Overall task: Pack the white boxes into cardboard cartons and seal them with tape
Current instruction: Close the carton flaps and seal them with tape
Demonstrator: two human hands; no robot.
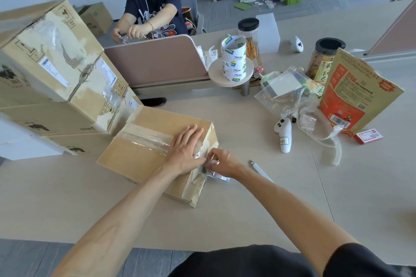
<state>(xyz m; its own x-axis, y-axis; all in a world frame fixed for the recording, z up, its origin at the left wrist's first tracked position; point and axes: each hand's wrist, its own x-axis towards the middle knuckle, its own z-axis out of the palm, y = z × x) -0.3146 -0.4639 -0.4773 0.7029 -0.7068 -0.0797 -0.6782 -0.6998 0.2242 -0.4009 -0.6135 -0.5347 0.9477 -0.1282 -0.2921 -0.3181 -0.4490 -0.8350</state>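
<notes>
A closed cardboard carton [135, 155] lies on the table in front of me, with a strip of clear tape [148, 140] running along its top seam. My left hand [185, 149] lies flat on the carton's top near its right end, fingers straight, pressing the tape down. My right hand [221, 163] is at the carton's right end face and pinches a tape roll [219, 175], mostly hidden under the hand. No white boxes are visible.
Larger taped cartons [51, 69] are stacked at the left. A stack of tape rolls [234, 60] stands on a small round stand. A white controller [284, 134], a pen [261, 171], plastic bags [299, 105], jars and an orange pouch [358, 94] lie to the right. A person sits behind the divider [155, 63].
</notes>
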